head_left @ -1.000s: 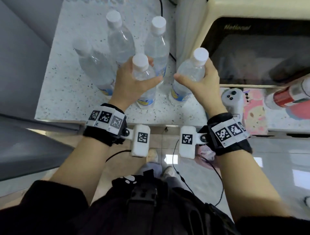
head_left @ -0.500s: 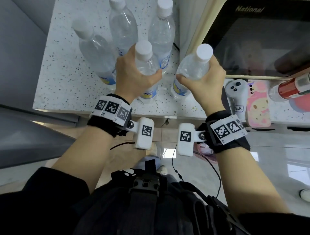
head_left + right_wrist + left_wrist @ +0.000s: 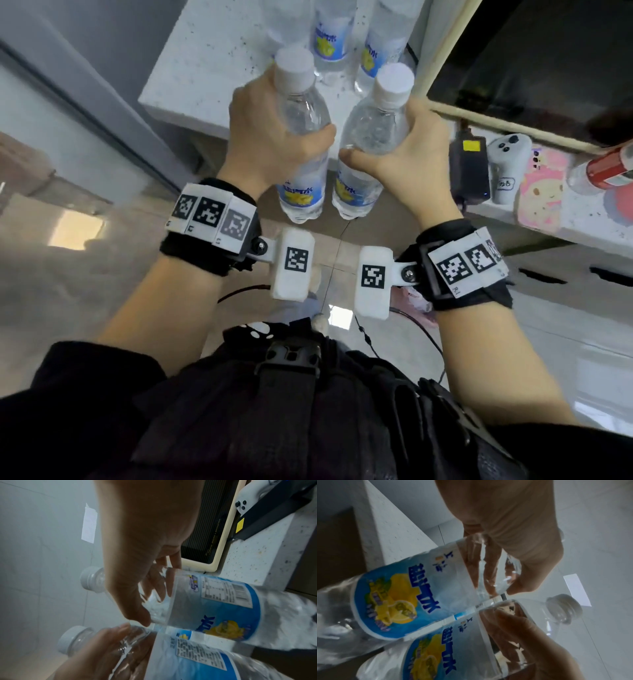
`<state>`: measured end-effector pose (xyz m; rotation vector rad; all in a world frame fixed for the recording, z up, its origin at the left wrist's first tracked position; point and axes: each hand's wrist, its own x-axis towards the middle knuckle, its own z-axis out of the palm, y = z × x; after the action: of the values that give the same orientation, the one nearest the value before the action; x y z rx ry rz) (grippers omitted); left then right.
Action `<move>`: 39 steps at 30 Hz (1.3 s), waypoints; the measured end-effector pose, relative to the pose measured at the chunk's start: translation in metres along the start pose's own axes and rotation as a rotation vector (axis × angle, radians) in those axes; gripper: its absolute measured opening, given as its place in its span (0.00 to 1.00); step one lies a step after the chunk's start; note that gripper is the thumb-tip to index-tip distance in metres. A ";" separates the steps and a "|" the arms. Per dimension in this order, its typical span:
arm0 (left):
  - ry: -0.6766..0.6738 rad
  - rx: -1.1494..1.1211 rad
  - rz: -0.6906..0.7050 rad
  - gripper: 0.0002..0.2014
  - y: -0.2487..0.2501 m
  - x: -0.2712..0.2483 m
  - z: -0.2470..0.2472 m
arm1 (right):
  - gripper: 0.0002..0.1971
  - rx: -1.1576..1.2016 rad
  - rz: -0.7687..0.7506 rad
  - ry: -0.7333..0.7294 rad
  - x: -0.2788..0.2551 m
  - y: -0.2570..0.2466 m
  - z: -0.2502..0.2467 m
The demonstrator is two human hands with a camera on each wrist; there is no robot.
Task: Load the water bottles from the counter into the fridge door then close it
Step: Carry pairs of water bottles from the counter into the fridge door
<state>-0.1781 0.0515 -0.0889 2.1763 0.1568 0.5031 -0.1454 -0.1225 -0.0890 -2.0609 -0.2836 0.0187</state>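
Bottles (image 3: 301, 137), one wrapped by each hand's (image 3: 270, 137) curled fingers, have now left the counter (image 3: 205, 78), fridge-bound next.

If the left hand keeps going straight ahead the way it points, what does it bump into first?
Probably the water bottles standing on the counter: the left hand, gripping its own bottle, points toward the nearest standing bottle. Depth is unclear, so it might pass above the counter edge first.
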 end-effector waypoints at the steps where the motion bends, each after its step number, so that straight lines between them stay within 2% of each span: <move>1: 0.011 0.012 -0.003 0.25 -0.001 -0.011 -0.010 | 0.27 0.008 -0.006 -0.037 -0.009 -0.007 0.005; 6: 0.038 0.003 -0.050 0.21 -0.007 -0.059 -0.060 | 0.24 0.011 -0.050 -0.212 -0.047 -0.036 0.036; 10: 0.134 0.031 -0.086 0.17 -0.016 -0.088 -0.108 | 0.24 0.029 -0.100 -0.331 -0.065 -0.065 0.068; 14: 0.211 0.035 -0.077 0.12 -0.031 -0.107 -0.160 | 0.29 0.075 -0.168 -0.411 -0.075 -0.102 0.108; 18: 0.271 0.030 -0.027 0.07 -0.056 -0.117 -0.219 | 0.27 0.107 -0.214 -0.451 -0.085 -0.141 0.157; 24: 0.293 0.011 -0.002 0.16 -0.110 -0.114 -0.297 | 0.28 0.162 -0.220 -0.399 -0.101 -0.194 0.231; 29: 0.327 0.010 0.074 0.19 -0.137 -0.100 -0.343 | 0.29 0.174 -0.265 -0.269 -0.102 -0.225 0.274; 32: 0.383 -0.007 0.124 0.20 -0.146 -0.087 -0.359 | 0.30 0.170 -0.292 -0.202 -0.094 -0.239 0.288; 39: 0.514 0.068 0.195 0.22 -0.154 -0.054 -0.371 | 0.23 0.188 -0.405 -0.103 -0.071 -0.259 0.300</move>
<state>-0.3682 0.4037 -0.0270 2.0955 0.2429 1.1789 -0.3045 0.2403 -0.0187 -1.7879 -0.7306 -0.0931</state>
